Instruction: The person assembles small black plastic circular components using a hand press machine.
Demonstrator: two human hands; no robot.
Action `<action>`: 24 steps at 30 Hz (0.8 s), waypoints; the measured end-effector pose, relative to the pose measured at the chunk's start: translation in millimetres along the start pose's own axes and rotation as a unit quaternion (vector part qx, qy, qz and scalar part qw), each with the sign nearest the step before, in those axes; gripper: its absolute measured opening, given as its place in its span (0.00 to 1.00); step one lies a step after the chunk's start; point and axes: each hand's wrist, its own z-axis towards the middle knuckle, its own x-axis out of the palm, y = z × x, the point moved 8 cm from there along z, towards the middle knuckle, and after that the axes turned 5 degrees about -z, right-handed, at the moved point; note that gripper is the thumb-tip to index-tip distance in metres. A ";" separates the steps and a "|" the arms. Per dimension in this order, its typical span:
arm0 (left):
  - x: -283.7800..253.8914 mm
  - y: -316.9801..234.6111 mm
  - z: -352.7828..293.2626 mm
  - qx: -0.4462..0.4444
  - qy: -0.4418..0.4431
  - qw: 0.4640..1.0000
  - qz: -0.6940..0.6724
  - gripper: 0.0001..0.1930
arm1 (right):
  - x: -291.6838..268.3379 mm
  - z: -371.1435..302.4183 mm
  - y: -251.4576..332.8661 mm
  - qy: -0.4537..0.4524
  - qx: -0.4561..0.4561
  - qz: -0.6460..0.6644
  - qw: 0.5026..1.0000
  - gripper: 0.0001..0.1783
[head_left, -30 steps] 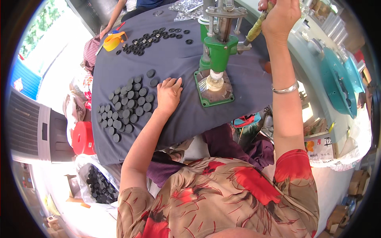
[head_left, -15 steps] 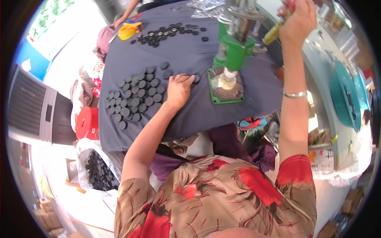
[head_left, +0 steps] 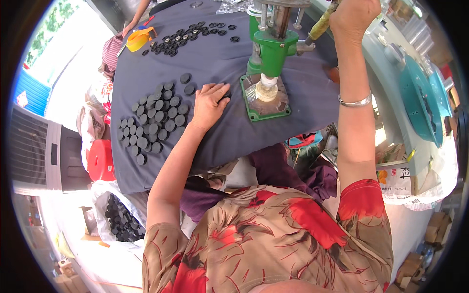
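Note:
My left hand (head_left: 209, 105) rests low over the dark cloth of the table, between a pile of black round discs (head_left: 159, 115) and a green hand press (head_left: 276, 51). Its thumb and index finger close around one black disc (head_left: 228, 93), which the fingers partly cover. Raised at the upper right, my right hand (head_left: 355, 20) grips the press's lever by its yellowish wrapped handle (head_left: 320, 28). The press's pale round lower die (head_left: 266, 90) stands on a green-edged base plate (head_left: 266, 111), with the white-ended ram down against it.
Farther back lie several black ring-shaped parts (head_left: 172, 45) and a yellow tape roll (head_left: 139, 40). A bag of black pieces (head_left: 124, 219), a red stool (head_left: 101, 160) and a grey air cooler (head_left: 36, 146) stand left. Teal basins (head_left: 415, 100) are at right. Another person's arm (head_left: 137, 17) reaches in at the back.
The whole view has shifted, so the table and press appear farther left and up. My left thumb and index finger have come around the disc. My right hand still grips the lever.

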 end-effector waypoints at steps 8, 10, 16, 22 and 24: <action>12.4 -3.6 1.1 0.026 0.049 0.998 0.014 0.18 | -0.5 2.5 7.1 0.012 -0.034 -0.002 0.999 0.12; 10.3 1.3 -0.3 0.031 0.041 0.999 0.017 0.19 | 1.5 0.4 4.9 0.007 -0.016 -0.008 1.000 0.12; -1.6 -39.6 19.3 0.000 -0.035 0.994 -0.104 0.27 | 5.6 -1.1 4.9 0.012 -0.014 0.001 1.000 0.12; 32.6 -71.1 38.9 -0.052 0.023 0.987 -0.152 0.41 | 3.7 -2.1 4.4 0.007 -0.002 -0.001 1.000 0.10; 40.1 -74.0 42.9 -0.046 0.029 0.983 -0.176 0.42 | 5.1 -1.4 4.3 0.012 -0.004 0.005 1.000 0.10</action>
